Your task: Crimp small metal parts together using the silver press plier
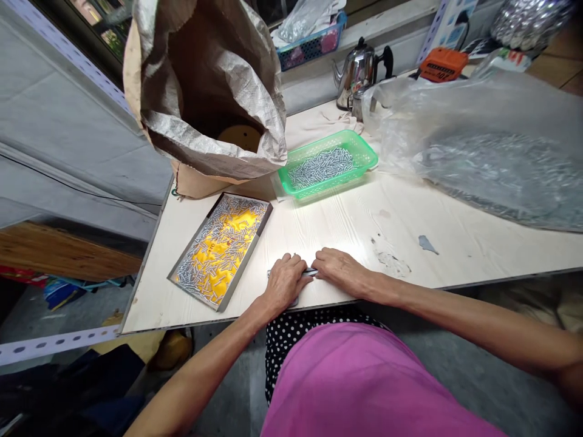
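Observation:
My left hand [285, 280] is closed over a thin silver metal piece [310, 272] near the table's front edge. My right hand [339, 271] grips its other end, fingers curled. Most of the piece is hidden under the fingers, so its kind is unclear. To the left lies a shallow rectangular tray [243, 267] with a yellow bottom, strewn with many small silver metal pins [187, 267]. Beyond the hands sits a green plastic basket [314, 191] holding more small metal pins [325, 167].
A large open woven sack [255, 149] stands at the back left. On the right a clear plastic bag [492, 176] of metal parts spreads over the table [337, 218]. Behind are a steel kettle [362, 70], an orange box [443, 64] and a blue basket [314, 48]. A grey scrap [428, 244] lies right.

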### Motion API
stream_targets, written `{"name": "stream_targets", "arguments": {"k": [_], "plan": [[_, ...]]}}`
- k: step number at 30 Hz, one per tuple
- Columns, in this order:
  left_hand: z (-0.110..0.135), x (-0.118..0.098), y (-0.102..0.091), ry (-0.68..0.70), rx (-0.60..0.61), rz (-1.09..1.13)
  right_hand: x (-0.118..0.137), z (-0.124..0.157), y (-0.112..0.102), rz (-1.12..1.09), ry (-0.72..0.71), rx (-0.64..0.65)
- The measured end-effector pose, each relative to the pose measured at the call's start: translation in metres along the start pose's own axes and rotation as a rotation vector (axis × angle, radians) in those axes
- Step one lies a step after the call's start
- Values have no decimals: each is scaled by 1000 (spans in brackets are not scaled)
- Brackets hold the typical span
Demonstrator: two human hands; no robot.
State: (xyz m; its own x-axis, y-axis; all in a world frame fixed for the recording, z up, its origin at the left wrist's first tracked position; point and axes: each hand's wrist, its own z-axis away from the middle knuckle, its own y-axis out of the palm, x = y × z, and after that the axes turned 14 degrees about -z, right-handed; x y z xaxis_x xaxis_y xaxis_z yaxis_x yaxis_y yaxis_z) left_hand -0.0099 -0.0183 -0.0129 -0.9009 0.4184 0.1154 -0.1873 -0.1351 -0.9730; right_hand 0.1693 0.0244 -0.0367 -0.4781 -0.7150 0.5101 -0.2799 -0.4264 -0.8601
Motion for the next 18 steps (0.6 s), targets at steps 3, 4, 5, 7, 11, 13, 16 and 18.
{"name": "stream_targets", "arguments": {"k": [3, 4, 5, 7, 11, 13, 16, 18], "plan": [[1, -1, -2, -21, -22, 4, 1, 4, -4, -14, 15, -54], [3, -2, -2, -41, -38, 4, 2, 6, -7, -25, 9, -74], [6, -4, 0, -65, -61, 7, 1, 7, -11, -38, -8, -85], [15, -10, 6, -101, -130, 18, -2, 8, -18, -64, -49, -85], [37, -25, 28, -42, -296, 82, -17, -5, -24, -92, -9, -78], [44, -32, 37, -3, -325, 124, -26, -19, -25, -90, 61, -96], [47, -37, 43, -14, -308, 160, -28, -37, -31, -60, 130, -171], [46, -39, 45, -28, -295, 169, -22, -39, -38, -68, 104, -242]]}}
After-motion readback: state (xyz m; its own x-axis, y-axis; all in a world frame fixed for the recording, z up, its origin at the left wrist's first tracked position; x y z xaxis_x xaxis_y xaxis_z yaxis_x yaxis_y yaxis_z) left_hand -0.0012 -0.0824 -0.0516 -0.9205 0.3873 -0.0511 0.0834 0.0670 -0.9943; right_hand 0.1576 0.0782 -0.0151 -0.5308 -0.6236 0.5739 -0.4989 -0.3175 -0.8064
